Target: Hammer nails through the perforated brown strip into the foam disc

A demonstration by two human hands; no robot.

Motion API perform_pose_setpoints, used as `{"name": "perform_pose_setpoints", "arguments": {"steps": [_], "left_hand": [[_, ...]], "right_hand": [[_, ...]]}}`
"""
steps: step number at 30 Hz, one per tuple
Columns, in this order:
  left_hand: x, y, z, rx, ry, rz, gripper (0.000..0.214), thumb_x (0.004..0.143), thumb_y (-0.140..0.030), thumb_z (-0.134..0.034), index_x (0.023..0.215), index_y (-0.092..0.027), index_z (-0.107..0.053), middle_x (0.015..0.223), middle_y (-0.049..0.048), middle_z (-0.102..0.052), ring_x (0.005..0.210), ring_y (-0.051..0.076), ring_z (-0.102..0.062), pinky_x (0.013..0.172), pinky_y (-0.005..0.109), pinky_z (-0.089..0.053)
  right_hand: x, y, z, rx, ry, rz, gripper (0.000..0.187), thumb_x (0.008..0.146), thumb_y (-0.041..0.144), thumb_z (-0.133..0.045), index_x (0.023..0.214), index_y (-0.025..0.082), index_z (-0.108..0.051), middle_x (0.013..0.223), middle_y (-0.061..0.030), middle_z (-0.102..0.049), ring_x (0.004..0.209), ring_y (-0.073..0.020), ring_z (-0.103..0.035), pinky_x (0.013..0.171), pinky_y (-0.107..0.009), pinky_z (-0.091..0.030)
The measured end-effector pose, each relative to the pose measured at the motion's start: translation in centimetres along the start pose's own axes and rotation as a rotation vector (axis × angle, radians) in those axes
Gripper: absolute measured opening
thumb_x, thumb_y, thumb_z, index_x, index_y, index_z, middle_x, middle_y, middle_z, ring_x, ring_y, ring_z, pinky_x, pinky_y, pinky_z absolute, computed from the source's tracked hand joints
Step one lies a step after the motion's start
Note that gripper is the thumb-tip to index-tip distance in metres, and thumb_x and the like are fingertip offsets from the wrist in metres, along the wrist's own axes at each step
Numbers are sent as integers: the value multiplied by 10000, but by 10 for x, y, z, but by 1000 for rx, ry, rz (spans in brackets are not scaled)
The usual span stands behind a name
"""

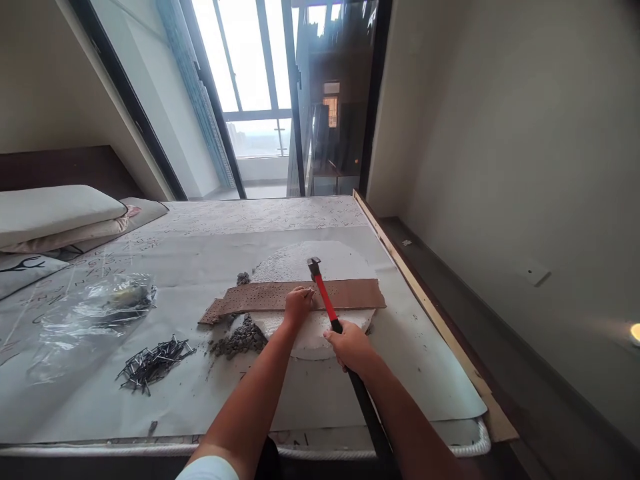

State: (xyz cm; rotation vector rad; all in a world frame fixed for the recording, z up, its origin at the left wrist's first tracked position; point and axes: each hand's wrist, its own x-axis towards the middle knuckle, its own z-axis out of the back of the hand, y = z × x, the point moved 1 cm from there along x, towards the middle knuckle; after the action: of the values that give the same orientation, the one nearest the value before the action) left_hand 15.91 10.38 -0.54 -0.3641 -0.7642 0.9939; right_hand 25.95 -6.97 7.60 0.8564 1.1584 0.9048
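My right hand point(353, 347) is closed around the black grip of a claw hammer point(326, 297). Its red shaft points up and away, and the metal head hangs over the far edge of a brown board point(350, 293). My left hand point(299, 305) is pinched just above the board's middle, on what looks like a nail, mostly hidden by the fingers. Rows of small dark holes or nail points cover the board's left part. Beneath the board lies a white round slab point(295, 257). A pile of loose nails point(155, 363) lies to the left.
Grey rubble point(243, 339) is heaped by the board's left end. A clear plastic bag point(100, 320) with dark contents lies farther left, near folded bedding point(60, 217). Along the right runs a wooden strip point(415, 283), with the wall point(525, 167) beyond.
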Motion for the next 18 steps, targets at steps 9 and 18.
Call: {"name": "perform_pose_setpoints", "arguments": {"steps": [9,18], "left_hand": [[-1,-2,2,26,21,26,315,798,-198,-474,514,-162,-604,582,13,-535,568,109,-476,563,226,-325],[-1,0,1,50,36,21,278,786,-180,-501,550,-161,-645,615,24,-573,592,114,-498,579,227,-340]], "right_hand": [[-2,-3,-4,21,29,-48,94,764,226,-479,703,210,-409,366,101,-319,292,-87,-325,317,-215,-299],[1,-6,-7,54,55,-44,102,763,206,-460,699,215,-381,348,110,-315,278,-82,-315,305,-203,-290]]}}
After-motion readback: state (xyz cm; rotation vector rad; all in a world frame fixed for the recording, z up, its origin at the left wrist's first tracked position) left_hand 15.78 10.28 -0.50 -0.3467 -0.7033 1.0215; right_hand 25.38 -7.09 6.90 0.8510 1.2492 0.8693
